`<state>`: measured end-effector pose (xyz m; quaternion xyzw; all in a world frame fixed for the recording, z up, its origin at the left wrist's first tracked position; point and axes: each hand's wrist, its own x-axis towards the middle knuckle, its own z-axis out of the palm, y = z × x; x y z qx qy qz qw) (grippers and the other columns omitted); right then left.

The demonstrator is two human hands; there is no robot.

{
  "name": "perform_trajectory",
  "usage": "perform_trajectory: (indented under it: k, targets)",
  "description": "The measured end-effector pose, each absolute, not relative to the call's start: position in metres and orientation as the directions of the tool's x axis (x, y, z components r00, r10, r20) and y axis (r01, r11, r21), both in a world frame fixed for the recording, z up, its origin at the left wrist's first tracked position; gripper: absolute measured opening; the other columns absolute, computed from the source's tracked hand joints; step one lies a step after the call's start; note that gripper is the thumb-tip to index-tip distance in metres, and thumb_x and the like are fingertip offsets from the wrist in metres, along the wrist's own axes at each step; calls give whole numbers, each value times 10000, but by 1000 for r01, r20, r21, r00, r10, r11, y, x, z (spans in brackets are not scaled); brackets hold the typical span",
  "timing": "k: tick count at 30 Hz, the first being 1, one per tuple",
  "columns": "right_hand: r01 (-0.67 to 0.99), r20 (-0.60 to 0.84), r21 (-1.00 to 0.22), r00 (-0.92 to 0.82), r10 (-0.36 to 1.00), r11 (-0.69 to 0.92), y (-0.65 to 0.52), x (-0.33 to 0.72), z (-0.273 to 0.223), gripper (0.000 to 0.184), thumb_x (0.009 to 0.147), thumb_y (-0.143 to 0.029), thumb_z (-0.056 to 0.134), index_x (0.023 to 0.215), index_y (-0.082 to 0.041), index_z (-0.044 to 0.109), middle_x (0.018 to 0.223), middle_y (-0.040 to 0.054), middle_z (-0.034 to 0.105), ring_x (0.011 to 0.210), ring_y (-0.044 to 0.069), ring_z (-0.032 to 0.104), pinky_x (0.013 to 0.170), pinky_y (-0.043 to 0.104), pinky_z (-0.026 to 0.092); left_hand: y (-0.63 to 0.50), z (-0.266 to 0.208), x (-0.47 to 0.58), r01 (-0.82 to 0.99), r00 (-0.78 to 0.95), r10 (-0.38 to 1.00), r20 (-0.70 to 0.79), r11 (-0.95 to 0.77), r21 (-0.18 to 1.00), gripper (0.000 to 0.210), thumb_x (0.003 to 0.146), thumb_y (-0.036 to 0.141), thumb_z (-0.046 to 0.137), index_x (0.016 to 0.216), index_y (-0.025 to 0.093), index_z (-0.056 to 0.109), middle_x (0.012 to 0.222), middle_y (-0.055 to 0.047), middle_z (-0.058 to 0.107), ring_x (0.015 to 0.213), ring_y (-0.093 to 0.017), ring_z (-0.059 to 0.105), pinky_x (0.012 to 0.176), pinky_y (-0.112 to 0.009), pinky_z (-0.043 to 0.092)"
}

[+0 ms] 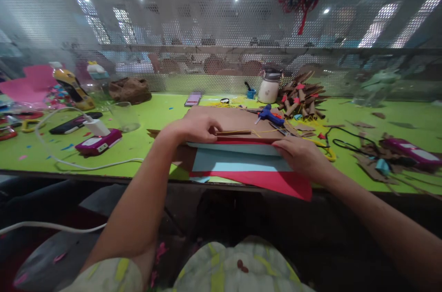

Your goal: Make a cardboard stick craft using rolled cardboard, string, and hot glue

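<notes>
A sheet of brown cardboard [231, 119] lies at the table's front edge. Light blue paper [238, 160] and red paper [279, 182] are layered along its near side and hang over the edge. My left hand [200, 129] is closed at the cardboard's left part, with its fingers curled beside a thin brown strip [235, 132]. At the right end, my right hand [300, 154] pinches the cardboard edge together with the papers, thumb on top. What lies under the fingertips of both hands is hidden.
A blue glue gun [271, 115] rests on the cardboard's far right. Rolled cardboard pieces [304, 98] are heaped behind it, by a white jar [269, 87]. Purple power strips [99, 142] with a white cable lie left, another right. A clear cup [126, 117] stands left.
</notes>
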<state>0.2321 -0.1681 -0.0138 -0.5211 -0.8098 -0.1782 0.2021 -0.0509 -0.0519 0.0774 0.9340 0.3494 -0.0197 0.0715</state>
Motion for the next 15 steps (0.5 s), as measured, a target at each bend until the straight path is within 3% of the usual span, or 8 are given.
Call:
perform_trajectory:
  k: [4,7,10,15]
  targets:
    - [906,543,6,-359,760,424,-161,233,-9,201,864,-148,436,919,-151,629,863,88,667,762,189,607,677,293,449,-61,94,-63,665,734,679,-34,-707,240,471,752,437,507,1147,193,589,1044,-38,660,832,-136,586,694,-205,406]
    - [894,558,-20,-362,747,448,-158,234,-8,180,866,-166,450,909,-150,623,838,81,668,760,189,610,666,293,450,-65,83,-57,676,736,676,-45,-727,124,380,700,425,568,982,189,666,884,-37,685,729,-143,575,631,-220,382]
    - [883,569,-37,-366,737,467,-158,236,-9,160,867,-174,459,888,-148,616,810,74,660,751,182,606,668,289,452,-67,64,-47,681,732,681,-4,-732,-35,226,730,297,505,784,181,692,703,-40,667,616,-140,533,574,-240,341]
    - [907,589,79,-378,714,415,-182,244,-4,211,845,-276,523,976,-124,587,888,113,622,863,226,562,749,337,441,-64,53,-42,681,732,680,35,-730,-57,242,747,260,456,738,170,680,682,-54,661,588,-141,513,558,-244,324]
